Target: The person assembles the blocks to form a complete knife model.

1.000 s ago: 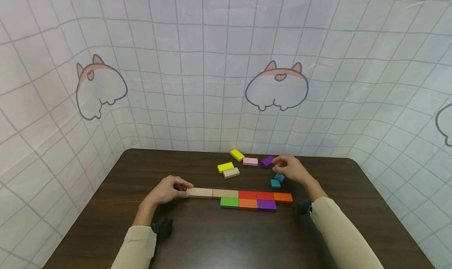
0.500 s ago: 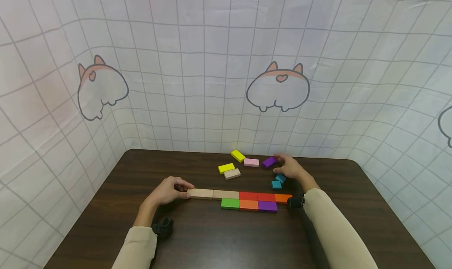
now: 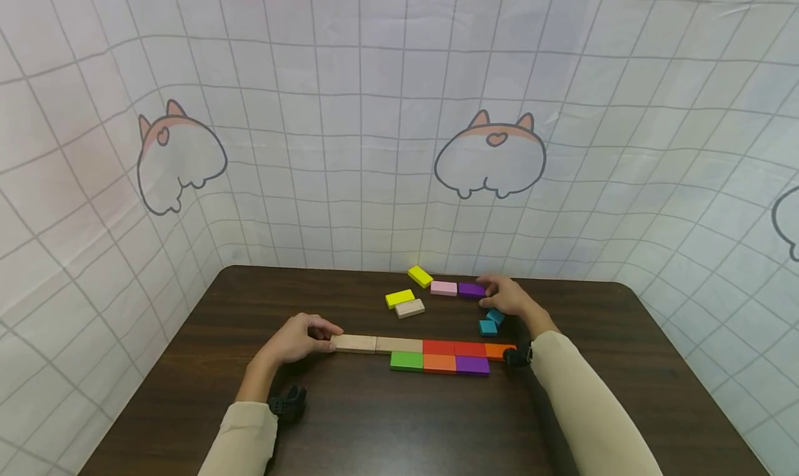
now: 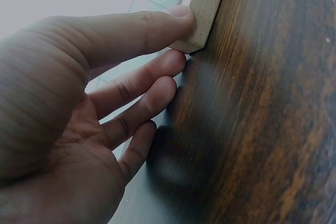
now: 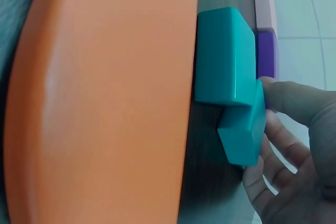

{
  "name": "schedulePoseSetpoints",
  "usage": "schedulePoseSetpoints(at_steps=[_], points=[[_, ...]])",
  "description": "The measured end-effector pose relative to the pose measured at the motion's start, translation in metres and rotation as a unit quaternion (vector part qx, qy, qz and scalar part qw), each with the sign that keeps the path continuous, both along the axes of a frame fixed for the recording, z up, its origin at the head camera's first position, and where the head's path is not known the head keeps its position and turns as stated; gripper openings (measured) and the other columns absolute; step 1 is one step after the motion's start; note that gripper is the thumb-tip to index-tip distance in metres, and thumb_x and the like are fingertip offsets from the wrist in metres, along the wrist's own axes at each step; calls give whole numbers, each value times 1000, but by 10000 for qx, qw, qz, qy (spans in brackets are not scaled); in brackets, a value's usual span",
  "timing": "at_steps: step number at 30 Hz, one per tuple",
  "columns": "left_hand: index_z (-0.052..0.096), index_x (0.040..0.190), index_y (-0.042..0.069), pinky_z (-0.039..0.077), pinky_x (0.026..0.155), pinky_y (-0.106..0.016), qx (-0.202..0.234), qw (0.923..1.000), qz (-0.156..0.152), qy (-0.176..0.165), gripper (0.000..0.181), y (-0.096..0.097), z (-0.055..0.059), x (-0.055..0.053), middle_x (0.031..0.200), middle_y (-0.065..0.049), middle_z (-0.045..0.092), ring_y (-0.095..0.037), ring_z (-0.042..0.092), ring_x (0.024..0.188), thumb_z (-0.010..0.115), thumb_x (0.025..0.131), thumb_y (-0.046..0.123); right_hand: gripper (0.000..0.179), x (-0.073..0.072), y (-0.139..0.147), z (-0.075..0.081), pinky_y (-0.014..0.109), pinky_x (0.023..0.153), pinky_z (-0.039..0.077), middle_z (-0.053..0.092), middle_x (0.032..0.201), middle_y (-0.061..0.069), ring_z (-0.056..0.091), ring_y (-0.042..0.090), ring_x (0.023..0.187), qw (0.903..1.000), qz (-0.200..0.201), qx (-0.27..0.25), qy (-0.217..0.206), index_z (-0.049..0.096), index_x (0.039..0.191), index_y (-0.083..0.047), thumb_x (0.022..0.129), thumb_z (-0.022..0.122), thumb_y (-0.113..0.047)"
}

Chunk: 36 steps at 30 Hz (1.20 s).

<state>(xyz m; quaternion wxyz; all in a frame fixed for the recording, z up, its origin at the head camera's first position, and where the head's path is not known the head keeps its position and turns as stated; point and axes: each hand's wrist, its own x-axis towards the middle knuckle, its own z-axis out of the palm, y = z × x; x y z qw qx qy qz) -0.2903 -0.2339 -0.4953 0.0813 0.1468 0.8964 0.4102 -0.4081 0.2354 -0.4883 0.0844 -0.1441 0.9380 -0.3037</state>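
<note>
My left hand (image 3: pixel 293 338) pinches the left end of a plain wooden block (image 3: pixel 354 344), which heads a row lying flat on the table. In the left wrist view, the thumb (image 4: pixel 181 17) lies on the side of that block and the other fingers bend beneath it. At the back, my right hand (image 3: pixel 508 295) holds the right end of a purple block (image 3: pixel 470 290) between thumb and fingers. This purple block sits end to end with a pink block (image 3: pixel 444 289). Two teal blocks (image 5: pixel 223 56) lie close under the right hand.
The row continues with another plain block (image 3: pixel 399 345), red blocks (image 3: pixel 439 348) and an orange one (image 3: pixel 497 352). In front of it lie green (image 3: pixel 406 361), orange (image 3: pixel 440 363) and purple (image 3: pixel 472 366) blocks. Yellow blocks (image 3: pixel 420 276) and a loose plain block (image 3: pixel 410 309) are farther back.
The back purple block has turned from slanted to straight, and its left end now meets the pink block. My right hand has shifted slightly left with it. The left hand stays put.
</note>
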Motion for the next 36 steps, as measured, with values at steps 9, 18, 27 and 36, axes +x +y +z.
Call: schedulePoseSetpoints(at_steps=[9, 18, 27, 36], points=[[81, 109, 16, 47, 73, -32, 57, 10000, -25, -9, 22, 0, -3, 0, 95, -1, 71, -18, 57, 82, 82, 87, 17, 37, -3, -4, -5, 32, 74, 46, 66, 99, 13, 57, 24, 86, 9994, -272, 207, 19, 66, 130, -2, 94, 71, -9], [80, 110, 16, 48, 75, -34, 69, 10000, -20, -27, 22, 0, -4, 0, 96, -1, 71, -18, 57, 83, 82, 88, 17, 34, 3, -3, -1, 34, 76, 49, 68, 102, 14, 58, 24, 87, 9993, -229, 272, 62, 68, 129, -6, 96, 67, -7], [80, 110, 16, 49, 75, -35, 60, 10000, -9, -16, 22, 0, -1, -1, 97, -1, 71, -18, 58, 84, 81, 88, 16, 34, 19, 3, 11, 40, 79, 52, 69, 99, 11, 59, 23, 85, 9989, 65, 54, 461, 68, 130, -7, 97, 68, -7], [80, 110, 14, 47, 73, -32, 81, 9999, 45, -60, 22, 0, 2, 1, 97, -3, 72, -16, 57, 82, 82, 88, 16, 32, 56, -2, 25, 30, 71, 49, 64, 90, 3, 57, 17, 79, 9935, 543, -156, 990, 69, 128, -10, 95, 71, -9]])
